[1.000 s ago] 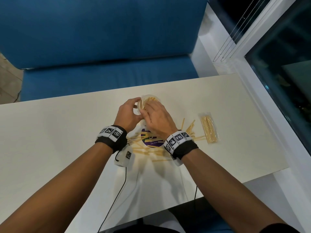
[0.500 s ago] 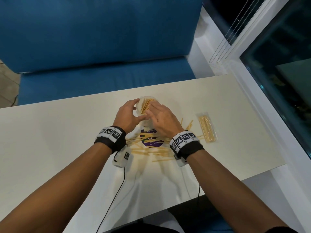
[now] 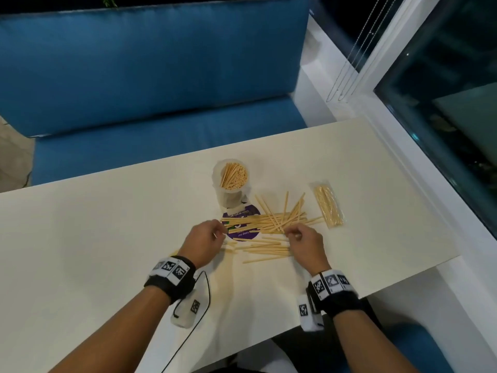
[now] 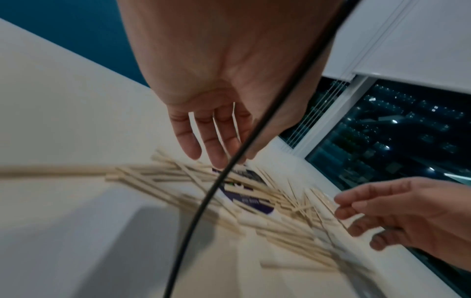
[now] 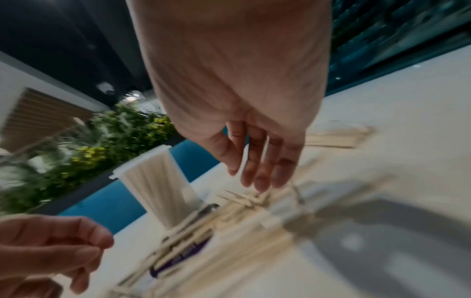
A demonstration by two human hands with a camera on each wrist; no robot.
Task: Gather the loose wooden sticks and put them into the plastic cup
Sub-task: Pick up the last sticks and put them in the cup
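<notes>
A clear plastic cup [image 3: 232, 181] [image 5: 155, 181] stands upright on the table, packed with wooden sticks. Nearer to me, several loose sticks [image 3: 269, 227] [image 4: 158, 171] [image 5: 242, 221] lie criss-crossed, partly over a purple round sticker [image 3: 242, 230]. My left hand [image 3: 215, 234] [image 4: 216, 157] hovers at the pile's left end with relaxed fingers pointing down at the sticks and holding nothing. My right hand [image 3: 291, 234] [image 5: 254, 181] is at the pile's right end. Its fingers hang just above the stick tips and hold nothing.
A sealed clear packet of sticks [image 3: 329, 204] lies right of the pile. The white table [image 3: 107, 238] ends at a window ledge [image 3: 430, 197] on the right. A blue bench [image 3: 161, 90] stands beyond it. A black cable [image 3: 204, 297] trails from my left wrist.
Both hands have left the cup and come back toward me to the ends of the loose pile. The cup now stands alone.
</notes>
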